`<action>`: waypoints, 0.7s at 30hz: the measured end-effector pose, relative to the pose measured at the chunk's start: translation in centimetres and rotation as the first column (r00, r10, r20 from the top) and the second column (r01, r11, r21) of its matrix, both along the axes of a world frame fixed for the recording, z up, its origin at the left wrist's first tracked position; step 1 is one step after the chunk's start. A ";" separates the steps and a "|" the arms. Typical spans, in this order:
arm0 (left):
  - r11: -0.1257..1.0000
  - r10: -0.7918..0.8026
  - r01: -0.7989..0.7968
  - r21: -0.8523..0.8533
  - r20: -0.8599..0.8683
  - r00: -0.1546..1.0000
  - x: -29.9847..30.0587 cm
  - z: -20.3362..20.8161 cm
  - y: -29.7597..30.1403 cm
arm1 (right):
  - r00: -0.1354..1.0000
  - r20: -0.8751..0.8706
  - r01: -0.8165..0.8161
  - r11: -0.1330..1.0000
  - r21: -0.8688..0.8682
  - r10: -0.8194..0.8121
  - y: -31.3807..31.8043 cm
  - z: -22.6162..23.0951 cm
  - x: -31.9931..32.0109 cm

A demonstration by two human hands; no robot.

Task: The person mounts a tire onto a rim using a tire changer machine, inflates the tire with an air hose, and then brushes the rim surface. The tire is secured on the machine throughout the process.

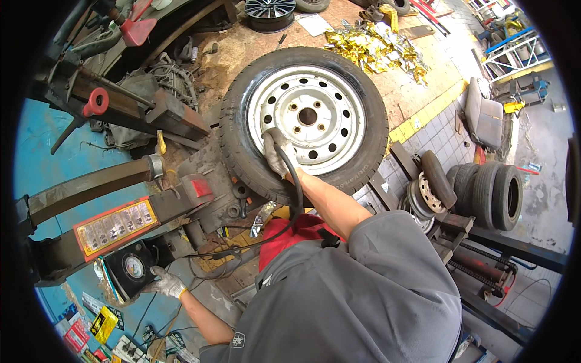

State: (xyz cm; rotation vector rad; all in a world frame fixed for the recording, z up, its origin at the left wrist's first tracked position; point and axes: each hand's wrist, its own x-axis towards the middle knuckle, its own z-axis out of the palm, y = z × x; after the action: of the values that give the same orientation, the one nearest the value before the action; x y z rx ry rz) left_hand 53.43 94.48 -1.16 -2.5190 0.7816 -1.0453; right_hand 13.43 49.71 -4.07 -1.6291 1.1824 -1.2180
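A car wheel, its black tire (235,145) on a white steel rim (357,124), lies face up on the tire machine before me. My right hand (278,154), in a pale glove, is closed around the end of a black air hose (297,193) at the rim's near left edge. The hose's tip is hidden by the hand. Low on the left, my gloved left hand (168,283) grips the right side of a black box with a round pressure gauge (134,266). The fingers' far ends are partly hidden there.
Metal machine arms (97,184) and a red knob (97,101) stand left. Crumpled gold foil (378,48) lies beyond the wheel. Several loose tires (507,196) stand at right, near a grey seat (484,115). Cables (206,257) hang between my arms.
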 end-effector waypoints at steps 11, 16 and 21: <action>0.815 -0.109 -0.178 -0.551 -0.449 0.887 -1.8 2.6 -2.7 | 0.999 0.044 -0.024 0.998 0.054 0.022 0.3 2.0 -0.5; 0.864 -0.106 -0.104 -0.492 -0.380 0.919 -0.4 1.7 -1.9 | 0.998 0.047 0.030 1.000 0.006 -0.031 0.3 1.2 -0.3; 0.885 -0.078 -0.097 -0.455 -0.349 0.934 -0.8 1.9 -1.5 | 1.000 0.015 -0.010 0.998 0.064 0.009 0.4 1.8 -0.3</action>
State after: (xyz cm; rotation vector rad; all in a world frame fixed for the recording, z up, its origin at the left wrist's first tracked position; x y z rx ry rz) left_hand 52.61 93.00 0.74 -3.1904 0.6635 -0.8551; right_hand 13.08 50.07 -2.24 -1.5740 1.1919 -1.1724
